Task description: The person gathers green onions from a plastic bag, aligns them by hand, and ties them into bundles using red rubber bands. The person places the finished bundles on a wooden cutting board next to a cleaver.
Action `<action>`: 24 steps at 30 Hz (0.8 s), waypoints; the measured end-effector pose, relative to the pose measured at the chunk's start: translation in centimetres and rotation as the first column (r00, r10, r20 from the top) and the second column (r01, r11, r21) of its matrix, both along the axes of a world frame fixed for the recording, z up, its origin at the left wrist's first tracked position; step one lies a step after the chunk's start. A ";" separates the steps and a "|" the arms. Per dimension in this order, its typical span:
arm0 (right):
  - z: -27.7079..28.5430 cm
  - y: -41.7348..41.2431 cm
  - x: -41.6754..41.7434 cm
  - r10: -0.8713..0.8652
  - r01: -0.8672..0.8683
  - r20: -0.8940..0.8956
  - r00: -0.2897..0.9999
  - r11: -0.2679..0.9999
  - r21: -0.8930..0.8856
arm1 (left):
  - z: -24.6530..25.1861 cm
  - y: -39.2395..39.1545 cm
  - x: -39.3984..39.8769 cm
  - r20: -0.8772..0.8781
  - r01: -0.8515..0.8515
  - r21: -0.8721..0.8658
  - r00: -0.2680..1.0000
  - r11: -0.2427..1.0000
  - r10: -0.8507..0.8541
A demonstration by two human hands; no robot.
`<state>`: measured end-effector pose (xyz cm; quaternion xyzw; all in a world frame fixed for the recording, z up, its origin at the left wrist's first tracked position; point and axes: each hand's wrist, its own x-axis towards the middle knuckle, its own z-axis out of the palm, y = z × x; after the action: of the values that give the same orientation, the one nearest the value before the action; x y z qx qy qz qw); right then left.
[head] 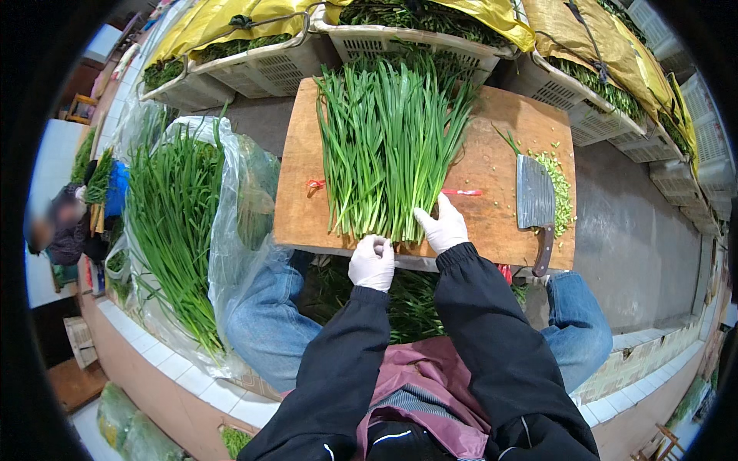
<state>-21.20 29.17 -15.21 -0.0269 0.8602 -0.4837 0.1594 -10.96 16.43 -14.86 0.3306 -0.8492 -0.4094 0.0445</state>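
Observation:
A broad bundle of garlic chives (386, 144) lies on a wooden board (490, 132), its pale stalk ends towards me. My left hand (373, 263), in a white glove, is at those ends with curled fingers; whether it pinches a stalk is hidden. My right hand (443, 226), also gloved, rests against the bundle's lower right side, thumb and fingers apart. A cleaver (534, 193) with a brown handle lies at the board's right, beside chopped stalk ends (558, 190). Red ties (464, 192) show on both sides of the bundle.
A clear plastic bag (230, 190) holding more chives (176, 219) stands left of the board. White crates (412, 45) of greens under yellow sheets (213, 20) line the far side. More greens lie under the board. Another person (66, 216) is at far left.

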 end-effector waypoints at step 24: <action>4.6 -3.0 -2.1 0.117 0.157 0.366 0.923 0.755 -0.637 | 5.5 -6.3 -10.0 -0.087 0.568 -0.446 0.742 0.692 -0.665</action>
<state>-23.31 26.13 -10.58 0.0237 0.5876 -0.7512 0.2997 -20.98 10.15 -9.34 -0.0442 -0.9621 -0.2593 0.0714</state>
